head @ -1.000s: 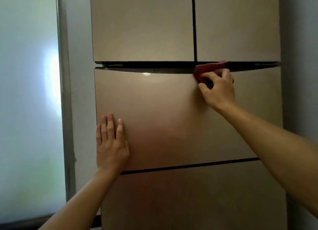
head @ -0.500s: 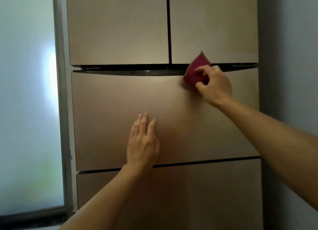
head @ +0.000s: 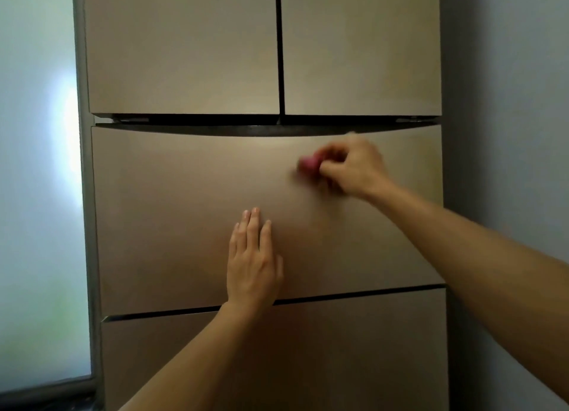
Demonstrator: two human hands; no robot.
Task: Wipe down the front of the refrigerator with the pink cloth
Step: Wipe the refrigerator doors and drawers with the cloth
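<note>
A bronze refrigerator point(head: 172, 195) fills the view, with two upper doors, a wide middle drawer and a lower drawer. My right hand point(head: 354, 167) grips the bunched pink cloth point(head: 309, 163) and presses it on the middle drawer's upper right part, just below the dark handle gap; both are motion-blurred. My left hand point(head: 252, 263) lies flat against the middle drawer near its lower edge, fingers together and pointing up, holding nothing.
A frosted window point(head: 37, 179) with a grey frame stands left of the refrigerator. A grey wall point(head: 508, 102) runs close along its right side. A dark sill point(head: 46, 404) shows at the bottom left.
My right hand has dropped with the cloth from the handle gap onto the face of the middle drawer. My left hand stays flat on the drawer, further right than a second ago.
</note>
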